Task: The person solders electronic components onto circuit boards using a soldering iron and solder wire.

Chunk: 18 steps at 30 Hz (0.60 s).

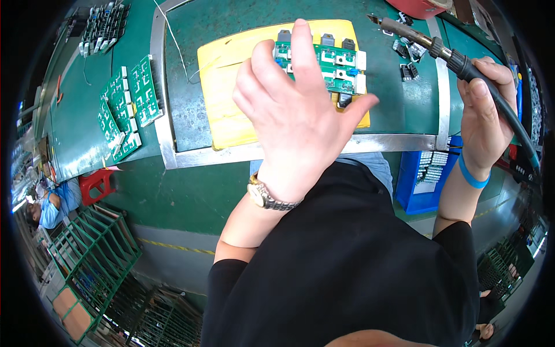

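Observation:
A green circuit board [342, 72] with white blocks and blue parts lies on a yellow pad [225, 87] on the bench. Dark grey and black plastic parts stick out along its far and near edges. My left hand [300, 110] is over the board's left part, fingers spread and thumb out to the right; whether the fingertips touch it I cannot tell. At the right, my right hand [488, 110] grips a soldering iron [448, 55] by its dark handle. The iron's tip points to the far left, apart from the board, and its cable runs down past my wrist.
Several green circuit boards [144, 92] lie at the left; assembled black-and-white parts [104, 28] stand farther back. Small black parts [409, 72] lie right of the pad. A metal strip [393, 142] edges the bench. A blue bin [413, 196] holds more boards. A thin wire [173, 37] crosses the bench.

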Tool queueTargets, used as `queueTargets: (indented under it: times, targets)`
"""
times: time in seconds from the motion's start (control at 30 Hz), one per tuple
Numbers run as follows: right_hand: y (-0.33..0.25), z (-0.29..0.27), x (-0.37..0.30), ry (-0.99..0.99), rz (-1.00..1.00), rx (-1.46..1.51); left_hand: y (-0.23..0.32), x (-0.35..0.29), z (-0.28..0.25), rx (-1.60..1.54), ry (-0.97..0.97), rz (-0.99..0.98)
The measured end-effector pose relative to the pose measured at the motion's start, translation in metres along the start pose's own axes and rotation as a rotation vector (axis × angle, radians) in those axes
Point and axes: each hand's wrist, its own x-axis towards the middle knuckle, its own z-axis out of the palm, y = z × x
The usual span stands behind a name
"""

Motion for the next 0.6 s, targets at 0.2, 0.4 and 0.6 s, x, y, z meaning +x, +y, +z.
queueTargets:
  times: [0.2,0.4,0.6]
  targets:
    - [0.006,-0.014,-0.008,0.056,0.000,0.031,-0.018,0.017,-0.018,-0.222,-0.187,0.236]
    - [0.008,0.002,-0.008,0.141,-0.007,0.154,-0.041,0.026,-0.040,-0.110,-0.270,0.278]
    - [0.007,0.006,-0.007,0.156,-0.016,0.147,-0.059,0.042,-0.044,-0.089,-0.344,0.432]
